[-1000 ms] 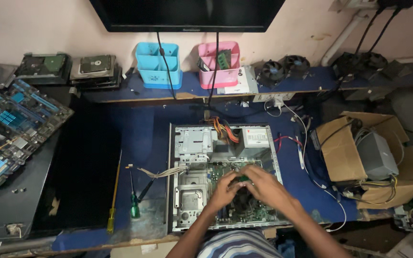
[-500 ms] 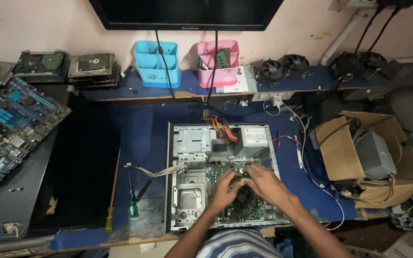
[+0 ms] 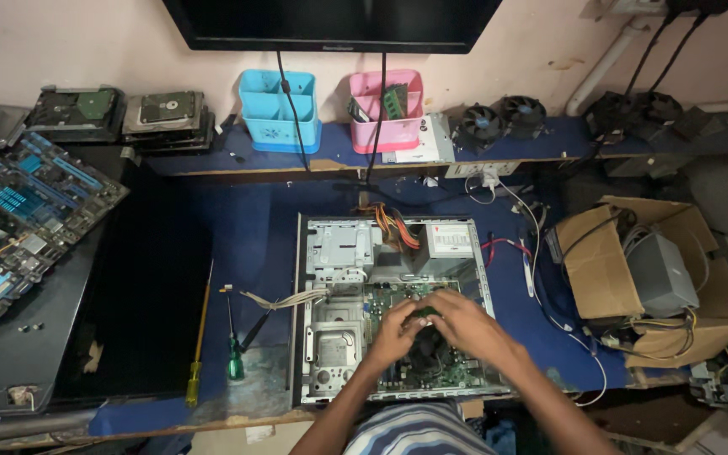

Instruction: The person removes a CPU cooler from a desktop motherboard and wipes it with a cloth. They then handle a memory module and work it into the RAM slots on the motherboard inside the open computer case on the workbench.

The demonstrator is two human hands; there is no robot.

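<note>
An open desktop computer case point(image 3: 322, 253) lies flat on the blue bench, its green motherboard point(image 3: 457, 371) exposed. My left hand point(image 3: 393, 333) and my right hand point(image 3: 461, 324) meet over the middle of the board, fingers curled around a small dark part point(image 3: 425, 313) between them. What exactly the fingers grip is hidden by the hands. A black cooler fan point(image 3: 425, 350) sits just below my hands inside the case. Orange and yellow power cables point(image 3: 393, 227) run from the silver power supply point(image 3: 448, 240) at the case's far end.
Left of the case lie a yellow-handled screwdriver point(image 3: 198, 345) and a green-handled one point(image 3: 233, 358). Blue motherboards point(image 3: 35, 202) and hard drives point(image 3: 162, 114) sit at far left. Blue point(image 3: 280, 109) and pink point(image 3: 385, 109) bins stand at the back. A cardboard box point(image 3: 600, 270) holds a power supply at right.
Both hands have shifted slightly up the board and closed in on each other over the part. Nothing else on the bench has moved.
</note>
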